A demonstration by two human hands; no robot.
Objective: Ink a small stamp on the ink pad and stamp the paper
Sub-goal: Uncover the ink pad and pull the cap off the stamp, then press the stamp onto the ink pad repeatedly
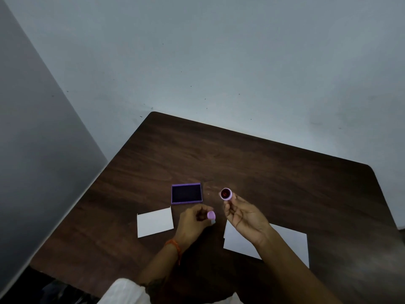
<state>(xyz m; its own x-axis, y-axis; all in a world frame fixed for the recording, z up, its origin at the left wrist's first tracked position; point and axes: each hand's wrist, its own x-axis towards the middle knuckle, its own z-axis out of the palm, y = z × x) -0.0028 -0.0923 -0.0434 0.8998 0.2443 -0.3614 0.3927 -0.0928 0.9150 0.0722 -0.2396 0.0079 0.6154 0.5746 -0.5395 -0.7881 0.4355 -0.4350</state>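
Standing over the dark wooden table (263, 172), the person has both hands raised a little above it, near its front edge. Pinched in the fingertips of the right hand (243, 216) is a small round pink stamp (226, 194), tipped so that its face points up toward the camera — the face looks dark red inside the pink rim. The left hand (192, 220) is loosely curled, its fingertips closed on a small lilac cap (211, 215); an orange thread band (175, 246) circles that wrist.

On the table beyond the left hand lies the ink pad (186, 193), open, a dark rectangle in a purple frame. It sits just left of the stamp — the two are apart. A small white card (154, 222) lies to the left of the left hand, near the pad's front edge. A larger white paper (291, 242) lies under the right forearm, partly covered by it.
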